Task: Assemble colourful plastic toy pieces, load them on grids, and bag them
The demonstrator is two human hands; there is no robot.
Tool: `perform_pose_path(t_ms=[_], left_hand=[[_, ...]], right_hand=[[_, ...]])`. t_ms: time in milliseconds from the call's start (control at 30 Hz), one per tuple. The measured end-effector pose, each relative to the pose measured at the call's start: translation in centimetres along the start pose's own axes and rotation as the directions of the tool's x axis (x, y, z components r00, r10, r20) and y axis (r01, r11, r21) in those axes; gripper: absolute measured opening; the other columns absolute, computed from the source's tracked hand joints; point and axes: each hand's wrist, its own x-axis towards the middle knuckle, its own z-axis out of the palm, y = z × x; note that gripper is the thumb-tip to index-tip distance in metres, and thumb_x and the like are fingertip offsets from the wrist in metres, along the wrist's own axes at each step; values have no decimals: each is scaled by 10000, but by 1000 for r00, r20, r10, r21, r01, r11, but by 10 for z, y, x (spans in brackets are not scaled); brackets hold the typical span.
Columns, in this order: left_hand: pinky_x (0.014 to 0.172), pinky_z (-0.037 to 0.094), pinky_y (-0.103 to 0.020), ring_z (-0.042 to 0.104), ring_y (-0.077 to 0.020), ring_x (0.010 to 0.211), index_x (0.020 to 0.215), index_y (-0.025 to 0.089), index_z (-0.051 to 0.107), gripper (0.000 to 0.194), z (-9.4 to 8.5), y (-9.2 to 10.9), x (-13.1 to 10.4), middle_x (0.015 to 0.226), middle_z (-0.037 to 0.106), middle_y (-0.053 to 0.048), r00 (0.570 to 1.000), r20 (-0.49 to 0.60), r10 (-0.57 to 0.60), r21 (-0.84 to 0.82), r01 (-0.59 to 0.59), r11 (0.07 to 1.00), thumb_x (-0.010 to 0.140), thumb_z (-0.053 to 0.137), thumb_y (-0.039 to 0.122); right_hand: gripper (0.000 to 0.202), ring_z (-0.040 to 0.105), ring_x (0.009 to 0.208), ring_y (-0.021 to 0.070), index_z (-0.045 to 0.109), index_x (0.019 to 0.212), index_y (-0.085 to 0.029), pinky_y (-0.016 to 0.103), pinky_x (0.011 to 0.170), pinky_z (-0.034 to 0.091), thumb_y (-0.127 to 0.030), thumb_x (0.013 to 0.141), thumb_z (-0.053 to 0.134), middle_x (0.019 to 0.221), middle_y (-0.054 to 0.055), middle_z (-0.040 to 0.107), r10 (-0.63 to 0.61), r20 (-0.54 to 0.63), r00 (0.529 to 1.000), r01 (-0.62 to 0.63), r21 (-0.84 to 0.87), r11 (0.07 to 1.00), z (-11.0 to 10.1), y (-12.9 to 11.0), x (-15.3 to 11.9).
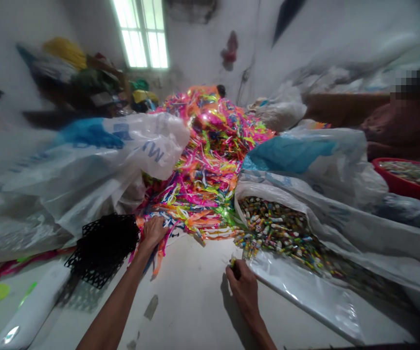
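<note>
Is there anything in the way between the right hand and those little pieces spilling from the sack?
Nothing visible. The right hand, seemingly pinching a piece, is just short of the spilled pieces, and the sack lies open. The left hand is off to the side, at the strips.

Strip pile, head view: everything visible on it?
The strip pile is a loose, tangled heap of thin, glossy, plastic-looking strips in pink, orange, yellow, green, blue and white. It rises high at the back; its low near edge lies on the white table. A whitish sack partly hides its left side. The left hand touches its near-left edge.
</note>
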Motion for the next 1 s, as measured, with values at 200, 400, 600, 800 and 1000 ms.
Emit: perform_pose_path(t_ms=[200, 400, 600, 800, 1000], left_hand=[[728, 408, -276, 605, -200, 852, 1001, 172, 562, 242, -21, 5, -26, 889, 650, -75, 994, -100, -31, -72, 24, 997, 809, 418, 202], [598, 415, -257, 577, -154, 614, 1158, 227, 472, 350, -27, 47, -99, 701, 582, 9, 992, 100, 78, -654, 7, 757, 825, 431, 324], [469, 348, -209, 489, -92, 453, 814, 173, 499, 364, 3, 94, -155, 574, 550, 23, 759, 453, 467, -889, 348, 297, 829, 408, 525], [469, 350, -197, 489, -77, 482, 832, 162, 534, 286, -5, 100, -163, 658, 562, 20, 713, 525, 465, -849, 477, 228, 784, 501, 442], [472, 317, -209, 468, -81, 468, 820, 158, 526, 213, -17, 98, -163, 628, 534, 22, 688, 546, 478, -838, 442, 321, 803, 428, 346]], right_hand=[[169, 486, 580, 156, 514, 672, -186, 263, 564, 366, -347, 720, 493, 604, -3, 511, 30, -6, 1000, -29, 118, 993, -4, -3, 2], [200, 453, 462, 114, 541, 766, -166, 230, 463, 351, -267, 609, 613, 517, -56, 483, 290, 400, 869, -487, 599, 636, -23, -23, 18], [206, 543, 504, 99, 541, 696, -153, 215, 505, 398, -244, 601, 699, 615, -19, 597, 136, 604, 785, -612, 722, 322, -44, -58, 20], [277, 553, 477, 102, 565, 782, -144, 204, 479, 389, -274, 609, 738, 553, -32, 587, 98, 657, 747, -641, 674, 367, -46, -55, 10], [341, 551, 431, 105, 541, 828, -157, 188, 437, 354, -269, 595, 764, 510, -38, 591, 83, 691, 718, -675, 662, 327, -45, -51, 6]])
